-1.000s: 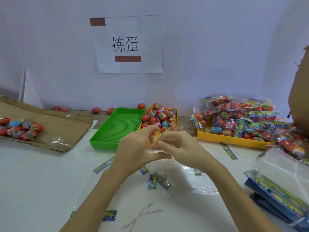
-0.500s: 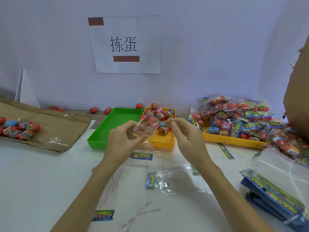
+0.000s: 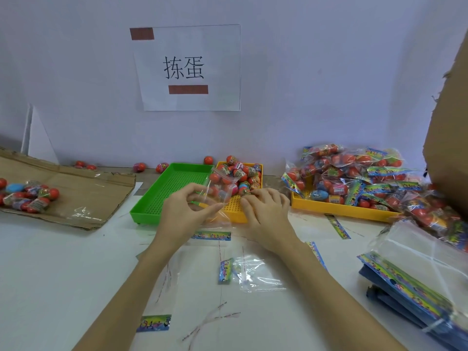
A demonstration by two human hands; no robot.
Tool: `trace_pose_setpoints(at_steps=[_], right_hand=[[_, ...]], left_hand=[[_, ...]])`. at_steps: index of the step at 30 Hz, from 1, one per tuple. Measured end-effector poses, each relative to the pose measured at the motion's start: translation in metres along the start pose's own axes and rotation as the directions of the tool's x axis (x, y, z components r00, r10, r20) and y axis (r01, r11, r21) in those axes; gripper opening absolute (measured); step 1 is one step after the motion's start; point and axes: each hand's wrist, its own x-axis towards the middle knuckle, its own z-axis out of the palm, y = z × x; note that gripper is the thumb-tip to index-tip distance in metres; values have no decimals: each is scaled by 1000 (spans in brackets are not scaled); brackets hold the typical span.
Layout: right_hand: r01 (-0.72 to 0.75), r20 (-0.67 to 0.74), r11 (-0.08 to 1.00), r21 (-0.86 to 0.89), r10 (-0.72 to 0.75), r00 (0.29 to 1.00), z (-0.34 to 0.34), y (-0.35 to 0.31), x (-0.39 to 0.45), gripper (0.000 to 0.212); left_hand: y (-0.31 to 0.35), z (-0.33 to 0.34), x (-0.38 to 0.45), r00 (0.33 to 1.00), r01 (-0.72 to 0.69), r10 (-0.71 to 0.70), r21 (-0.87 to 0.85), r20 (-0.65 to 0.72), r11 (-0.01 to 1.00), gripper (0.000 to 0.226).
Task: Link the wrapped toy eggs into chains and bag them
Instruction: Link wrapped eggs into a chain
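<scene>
The left hand (image 3: pixel 186 214) is pinching the lower edge of a small clear bag (image 3: pixel 219 187) between thumb and curled fingers, holding it up just in front of the trays. The bag is standing roughly upright and leaning a little to the right, its long axis running from the pinched bottom edge up toward the red strip along its top. Whether anything is inside it is hard to tell, since the eggs behind are showing through the film.

The right hand (image 3: pixel 266 212) is reaching palm-down into the near end of the small yellow tray (image 3: pixel 234 207), fingers bent over the loose wrapped eggs (image 3: pixel 241 174) piled there; its fingertips are hidden among them, so whether it is gripping one cannot be told.

Touching that tray's left side, a green tray (image 3: pixel 167 188) is lying on the white table (image 3: pixel 50 274). To the right, a larger yellow tray (image 3: pixel 339 206) is carrying a heap of filled bags (image 3: pixel 354 173) that is spilling over toward the right edge. A stack of flat bags with printed headers (image 3: pixel 415 279) is sitting at the near right, cut off by the frame. Flattened cardboard (image 3: pixel 76 191) at the left is holding another cluster of eggs (image 3: pixel 25 195), also partly cut off. Loose clear bags (image 3: pixel 255 272) and printed header strips (image 3: pixel 211 235) are lying on the table below the forearms. A paper sign (image 3: pixel 187 68) is hanging on the wall.
</scene>
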Motion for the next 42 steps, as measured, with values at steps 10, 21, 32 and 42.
trace_pose_setpoints(at_steps=[10,21,32,42], right_hand=[[127,-336,807,577,93,937,-30,-21,-9,22],[258,-244,832,492,-153,958,-39,-32,-12,30],[167,-90,824,542,-140,986,-38,-43,-19,16],[158,23,833,530,-201,979,-33,-49,-22,29]], left_hand=[[1,6,-4,995,-49,52,-42,80,998,39],[6,11,-8,952,-254,258,-44,164,966,54],[7,13,-10,936,-310,312,-35,164,950,37],[-4,14,-7,944,-283,278,7,176,959,34]])
